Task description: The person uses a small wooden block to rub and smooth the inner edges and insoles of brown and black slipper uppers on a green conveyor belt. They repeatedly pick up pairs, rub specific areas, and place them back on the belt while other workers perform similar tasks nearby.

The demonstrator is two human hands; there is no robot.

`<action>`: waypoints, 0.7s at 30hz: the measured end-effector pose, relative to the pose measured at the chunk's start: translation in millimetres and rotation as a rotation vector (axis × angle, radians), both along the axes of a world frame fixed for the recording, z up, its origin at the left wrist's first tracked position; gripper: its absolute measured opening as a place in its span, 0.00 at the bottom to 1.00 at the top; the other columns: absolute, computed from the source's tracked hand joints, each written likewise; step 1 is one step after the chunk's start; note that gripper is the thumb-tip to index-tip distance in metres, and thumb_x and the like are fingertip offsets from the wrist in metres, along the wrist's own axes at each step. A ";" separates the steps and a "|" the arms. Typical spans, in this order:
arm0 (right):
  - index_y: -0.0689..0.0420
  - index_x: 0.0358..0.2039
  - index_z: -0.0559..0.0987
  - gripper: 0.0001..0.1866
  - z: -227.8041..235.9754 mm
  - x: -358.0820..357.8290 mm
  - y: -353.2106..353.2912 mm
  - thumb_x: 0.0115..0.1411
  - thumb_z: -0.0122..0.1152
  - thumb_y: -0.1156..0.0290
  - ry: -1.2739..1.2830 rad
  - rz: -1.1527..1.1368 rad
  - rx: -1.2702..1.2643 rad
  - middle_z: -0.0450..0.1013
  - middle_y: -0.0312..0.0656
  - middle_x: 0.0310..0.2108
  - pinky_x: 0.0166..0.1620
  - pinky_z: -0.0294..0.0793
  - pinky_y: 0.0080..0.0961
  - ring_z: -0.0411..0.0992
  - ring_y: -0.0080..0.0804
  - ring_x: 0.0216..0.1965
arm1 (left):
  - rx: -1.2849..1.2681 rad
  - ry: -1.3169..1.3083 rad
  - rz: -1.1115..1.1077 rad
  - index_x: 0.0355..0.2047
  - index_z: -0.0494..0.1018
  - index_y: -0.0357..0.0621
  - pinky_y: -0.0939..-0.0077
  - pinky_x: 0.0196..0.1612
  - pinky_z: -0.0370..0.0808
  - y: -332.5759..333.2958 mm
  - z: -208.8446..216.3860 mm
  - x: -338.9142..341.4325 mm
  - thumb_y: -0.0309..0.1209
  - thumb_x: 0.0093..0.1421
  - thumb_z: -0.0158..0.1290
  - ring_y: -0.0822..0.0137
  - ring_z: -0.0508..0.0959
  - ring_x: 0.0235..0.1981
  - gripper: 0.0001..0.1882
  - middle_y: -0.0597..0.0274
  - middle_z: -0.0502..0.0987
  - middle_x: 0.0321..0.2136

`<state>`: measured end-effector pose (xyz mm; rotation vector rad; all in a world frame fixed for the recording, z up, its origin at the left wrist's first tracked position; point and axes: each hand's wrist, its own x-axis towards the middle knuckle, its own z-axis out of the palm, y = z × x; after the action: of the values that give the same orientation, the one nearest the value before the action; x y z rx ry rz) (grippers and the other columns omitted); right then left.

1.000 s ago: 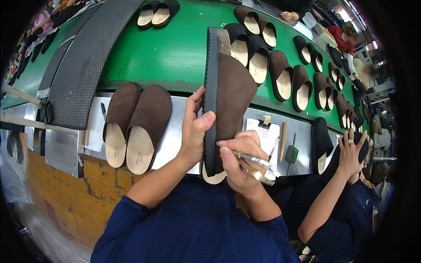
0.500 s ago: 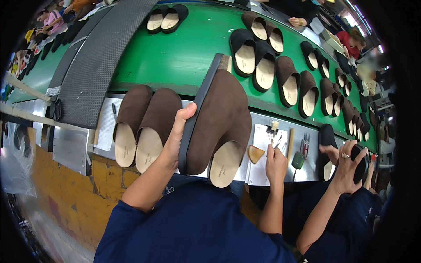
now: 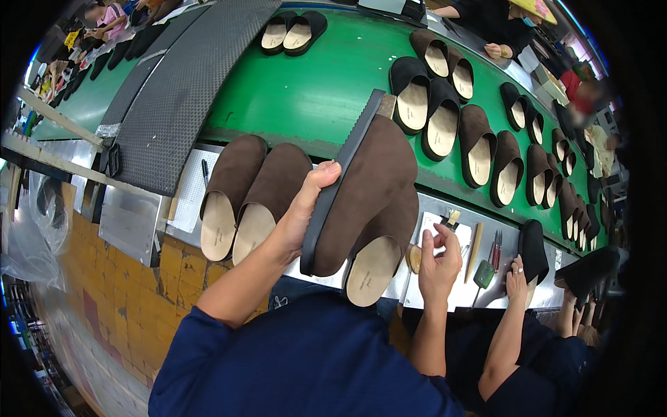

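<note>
A brown slip-on clog [image 3: 361, 194] is tilted on its side in my left hand [image 3: 303, 219], the thumb over its dark ridged sole and the other fingers hidden. Right behind it is a second brown clog [image 3: 375, 271] with a pale insole; whether my fingers hold that one too is hidden. My right hand [image 3: 439, 267] hovers over the clipboard with paper [image 3: 431, 226], its fingers loosely bent and apart, nothing visible in them. It partly covers a tan wedge-shaped piece [image 3: 415, 258]. Left of my left hand, another pair of brown clogs [image 3: 233, 187] lies on the metal ledge.
Several black and brown sandals [image 3: 477, 146] stand on the green conveyor belt [image 3: 313, 90]. A wooden stick [image 3: 474, 250], a green-handled tool [image 3: 484, 273] and red-handled tweezers-like tools [image 3: 496, 250] lie at right. A co-worker's hand [image 3: 515, 281] touches a black clog [image 3: 533, 254].
My right hand has drawn back slightly from the clipboard's clip and its fingers have spread. The view has shifted left. The co-worker's hand has moved to the black clog on the ledge.
</note>
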<state>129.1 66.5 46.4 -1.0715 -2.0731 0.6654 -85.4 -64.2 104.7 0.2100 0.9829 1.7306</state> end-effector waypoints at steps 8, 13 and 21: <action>0.64 0.44 0.78 0.20 21.3 8.1 -4.1 0.56 0.70 0.66 -0.184 0.232 -0.277 0.75 0.47 0.38 0.35 0.73 0.30 0.74 0.35 0.39 | -0.132 -0.013 -0.151 0.61 0.64 0.40 0.65 0.58 0.70 -36.3 10.9 -76.5 0.56 0.67 0.44 0.62 0.73 0.55 0.34 0.53 0.70 0.57; 0.63 0.56 0.73 0.32 -1.7 -31.0 -13.4 0.55 0.68 0.58 0.261 0.399 -0.273 0.68 0.54 0.57 0.61 0.64 0.39 0.63 0.45 0.63 | -0.144 -0.110 0.016 0.69 0.51 0.40 0.55 0.68 0.57 -25.4 -4.4 -33.7 0.65 0.65 0.36 0.55 0.61 0.67 0.46 0.49 0.59 0.67; 0.59 0.60 0.69 0.37 -3.9 -3.8 -26.5 0.50 0.72 0.66 -0.186 0.261 0.030 0.64 0.63 0.58 0.61 0.63 0.48 0.61 0.63 0.61 | -0.399 1.096 0.355 0.60 0.60 0.35 0.56 0.59 0.65 -22.7 -105.9 42.7 0.37 0.64 0.56 0.39 0.68 0.58 0.29 0.35 0.68 0.56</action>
<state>125.3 40.1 42.5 -0.8821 -2.4029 0.6789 -42.7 -86.9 -1.2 0.8080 2.2376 1.6435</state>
